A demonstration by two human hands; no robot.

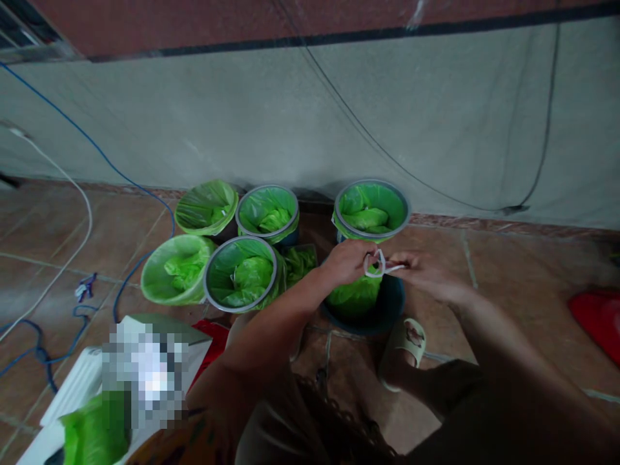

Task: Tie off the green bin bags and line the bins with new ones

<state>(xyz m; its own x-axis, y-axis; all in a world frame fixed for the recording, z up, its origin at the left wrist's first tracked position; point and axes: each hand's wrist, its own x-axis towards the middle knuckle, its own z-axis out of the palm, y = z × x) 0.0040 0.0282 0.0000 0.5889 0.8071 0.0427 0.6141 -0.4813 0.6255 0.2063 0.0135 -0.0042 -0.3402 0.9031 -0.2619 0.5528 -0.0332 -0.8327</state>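
Observation:
My left hand (346, 261) and my right hand (421, 271) meet above a dark blue pot (387, 310) that holds a green plastic bag (353, 294). Between the fingers of both hands stretches a thin white band (380, 265), looped at the left end. Just behind the hands stands a pot (371, 210) lined with green plastic and ringed with a grey band at its rim. A sandalled foot (404, 345) rests beside the blue pot.
Several more green-lined pots (241, 272) stand in a cluster to the left, near the grey wall (310, 116). Blue cable (116, 174) and white cable (72, 187) cross the tiled floor at left. A red object (598, 320) lies at right. A white box (77, 387) sits near left.

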